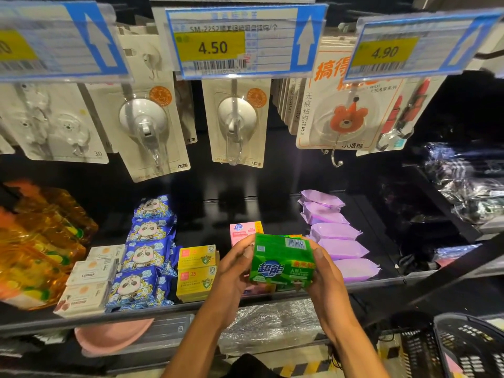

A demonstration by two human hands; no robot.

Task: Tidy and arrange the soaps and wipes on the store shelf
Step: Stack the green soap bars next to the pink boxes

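Both hands hold a green soap pack (282, 261) just above the front of the black shelf (272, 208). My left hand (234, 266) grips its left end and my right hand (321, 268) grips its right end. Behind the green pack stands a pink soap box (242, 230). Two yellow soap boxes (197, 271) lie to the left, then a row of blue panda wipe packs (147, 249) and white soap boxes (91, 276). A row of purple wipe packs (336, 234) runs along the right. More packs under the green one are mostly hidden.
Orange bottles (38, 241) fill the shelf's left end. Hook packs (234, 118) hang above behind price tags (231, 42). Dark wrapped goods (469, 186) sit at the right. A black basket (469, 347) stands at lower right, and a pink item (114, 336) lies on the lower shelf.
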